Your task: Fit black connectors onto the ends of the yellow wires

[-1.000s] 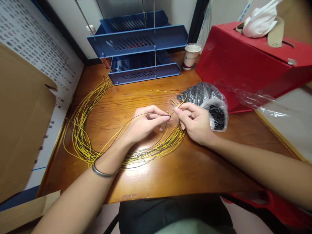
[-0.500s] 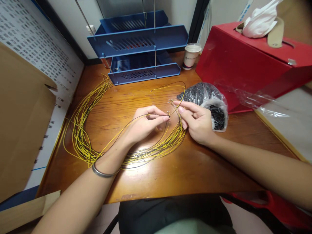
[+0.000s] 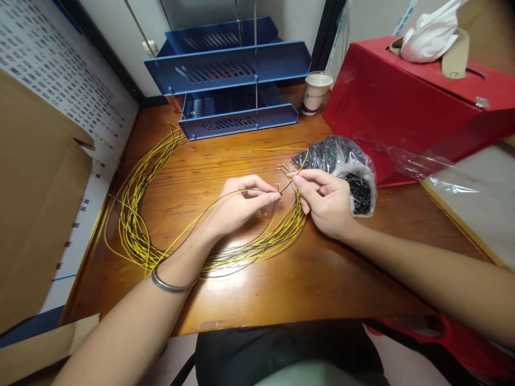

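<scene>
Head view: pinching the wires (image 3: 308,155) tight in the fingertips of the left hand (image 3: 237,206), and nipping them again just beside, thumb against forefinger, with the right hand (image 3: 328,203)! Holding them over the desk (image 3: 265,300), near coil (image 3: 134,228) and bag (image 3: 354,161).

- Left hand (image 3: 251,203) and right hand (image 3: 324,201) pinching a yellow-and-black wire pair (image 3: 308,154)
- Coiled wires (image 3: 131,222) on the tabletop (image 3: 249,300)
- Clear bag (image 3: 340,153) of black pieces (image 3: 359,192) beside the right hand

Single head-worn camera: faces forward and down, close above wooden desk (image 3: 257,301); lap (image 3: 281,348) at bottom edge.
</scene>
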`<state>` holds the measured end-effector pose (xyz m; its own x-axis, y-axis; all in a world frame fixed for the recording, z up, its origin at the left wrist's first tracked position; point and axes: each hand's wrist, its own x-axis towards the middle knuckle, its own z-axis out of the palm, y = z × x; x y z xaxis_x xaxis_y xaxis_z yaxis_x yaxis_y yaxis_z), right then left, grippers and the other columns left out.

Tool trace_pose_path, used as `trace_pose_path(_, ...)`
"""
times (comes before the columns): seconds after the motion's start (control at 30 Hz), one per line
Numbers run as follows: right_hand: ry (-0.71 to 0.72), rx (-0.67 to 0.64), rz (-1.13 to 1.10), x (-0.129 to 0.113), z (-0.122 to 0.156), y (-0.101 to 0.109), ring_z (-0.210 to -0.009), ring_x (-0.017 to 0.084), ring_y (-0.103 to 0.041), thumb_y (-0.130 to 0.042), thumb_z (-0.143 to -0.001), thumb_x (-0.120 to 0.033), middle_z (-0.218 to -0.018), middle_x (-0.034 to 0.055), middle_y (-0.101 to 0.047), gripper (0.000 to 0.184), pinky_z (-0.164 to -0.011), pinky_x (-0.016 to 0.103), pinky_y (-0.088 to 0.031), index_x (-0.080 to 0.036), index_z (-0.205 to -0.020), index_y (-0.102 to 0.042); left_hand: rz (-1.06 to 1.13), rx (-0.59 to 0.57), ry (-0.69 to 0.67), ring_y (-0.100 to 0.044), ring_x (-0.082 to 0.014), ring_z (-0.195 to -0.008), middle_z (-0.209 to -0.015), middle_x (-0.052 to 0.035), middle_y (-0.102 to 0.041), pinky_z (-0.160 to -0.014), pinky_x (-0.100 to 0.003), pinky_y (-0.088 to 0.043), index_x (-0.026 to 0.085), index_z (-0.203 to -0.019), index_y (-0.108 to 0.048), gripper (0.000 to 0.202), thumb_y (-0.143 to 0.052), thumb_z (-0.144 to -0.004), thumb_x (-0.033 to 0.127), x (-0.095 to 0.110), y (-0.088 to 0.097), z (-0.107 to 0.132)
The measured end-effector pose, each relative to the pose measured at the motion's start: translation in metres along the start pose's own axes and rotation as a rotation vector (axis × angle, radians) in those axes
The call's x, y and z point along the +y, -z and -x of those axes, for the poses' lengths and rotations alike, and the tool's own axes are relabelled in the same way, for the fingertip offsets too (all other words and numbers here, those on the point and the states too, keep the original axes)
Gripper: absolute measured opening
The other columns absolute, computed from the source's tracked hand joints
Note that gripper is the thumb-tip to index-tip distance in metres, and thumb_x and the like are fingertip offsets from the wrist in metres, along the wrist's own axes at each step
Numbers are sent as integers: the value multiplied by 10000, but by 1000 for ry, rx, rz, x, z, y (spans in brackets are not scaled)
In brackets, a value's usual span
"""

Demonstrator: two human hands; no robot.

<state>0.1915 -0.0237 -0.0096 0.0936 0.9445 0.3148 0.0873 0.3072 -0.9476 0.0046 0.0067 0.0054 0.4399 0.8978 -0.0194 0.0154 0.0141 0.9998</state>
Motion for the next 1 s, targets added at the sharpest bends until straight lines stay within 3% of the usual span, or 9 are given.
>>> trace_pose_path(0.33, -24, -13, 2, -3, 0, 0, -371, 77, -409, -716, -848, -591, -431, -79, -485, 406, -395, 232, -329, -187, -878, -688, 3, 25, -2, -617, -104, -528, -633, -24, -710, -551, -221, -496, 116, -804, -707, 258, -858, -733, 313, -1, 0, 0)
trace_pose_path(1.0, -26, -18, 42, -3, 0, 0, -372, 71, -380, -723, -846, -567, -431, -70, -475, 391, -389, 231, -283, -181, -808, -673, -48, 48, 20, -589, -95, -536, -612, -9, -661, -540, -216, -463, 116, -775, -687, 230, -832, -716, 284, 5, -6, 2)
